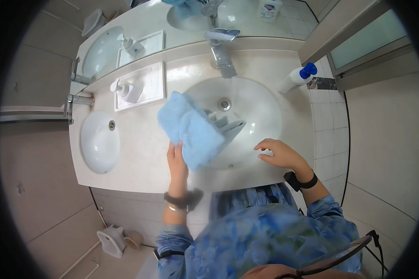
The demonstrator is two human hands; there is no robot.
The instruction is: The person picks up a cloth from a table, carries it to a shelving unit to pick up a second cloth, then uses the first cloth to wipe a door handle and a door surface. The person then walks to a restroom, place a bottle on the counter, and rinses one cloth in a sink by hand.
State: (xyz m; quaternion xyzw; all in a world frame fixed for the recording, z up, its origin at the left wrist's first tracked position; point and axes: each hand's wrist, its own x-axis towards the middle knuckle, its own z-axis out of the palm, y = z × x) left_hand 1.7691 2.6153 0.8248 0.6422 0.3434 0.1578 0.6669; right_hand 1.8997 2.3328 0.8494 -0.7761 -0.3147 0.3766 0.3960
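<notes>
A light blue fluffy towel (188, 128) hangs from my left hand (176, 156), whose fingers are closed on its lower edge. It covers the left rim of the white oval sink (263, 109). Greyish folds of cloth (229, 126) stick out beneath the towel into the basin; whether they belong to it I cannot tell. Over the front right of the sink, my right hand (277, 153) is empty, its fingers bent and the thumb apart. The metal faucet (222, 56) stands behind the basin; whether water runs from it is unclear.
A white bottle with a blue pump (299, 76) stands right of the sink. On the left, a white pump bottle (124, 89) sits on a white tray (154, 83). A smaller sink (97, 149) with its own faucet (81, 100) lies further left. A mirror (181, 39) runs behind the counter.
</notes>
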